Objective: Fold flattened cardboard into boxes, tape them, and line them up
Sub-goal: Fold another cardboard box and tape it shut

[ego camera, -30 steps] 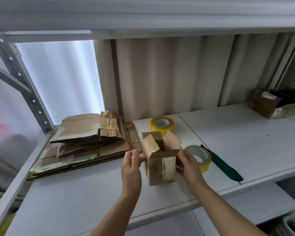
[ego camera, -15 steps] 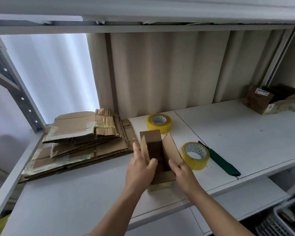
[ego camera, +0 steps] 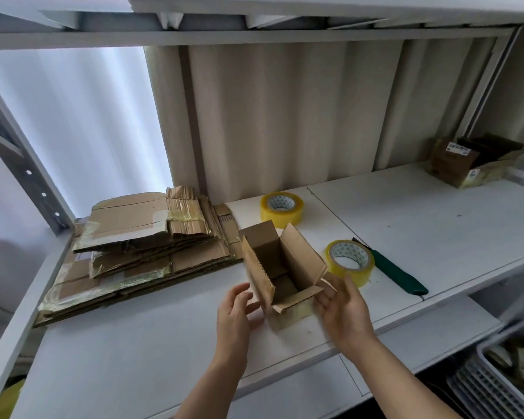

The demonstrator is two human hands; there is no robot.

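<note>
- The small cardboard box stands upright on the white shelf board, close to the board's front edge, its top flaps open and the inside empty.
- The left hand is beside the box's left wall, fingers relaxed and spread; I cannot tell if they touch it. The right hand is at the right wall, the thumb near a flap, fingers loosely extended, not grasping.
- I judge the box light and rather thin; the walls would bend under a hard squeeze and the empty box would slide easily. The best hold seems to be flat palms on the two opposite walls, low, away from the loose flaps.
- Just right of the box lies a roll of yellow tape, and past it a green knife.
- Left of the box is the pile of flattened cardboard, near but apart.
- Behind the box stands a second tape roll.
- Far to the right of the box, at the back, sit some brown boxes. Nothing blocks the hands.
</note>
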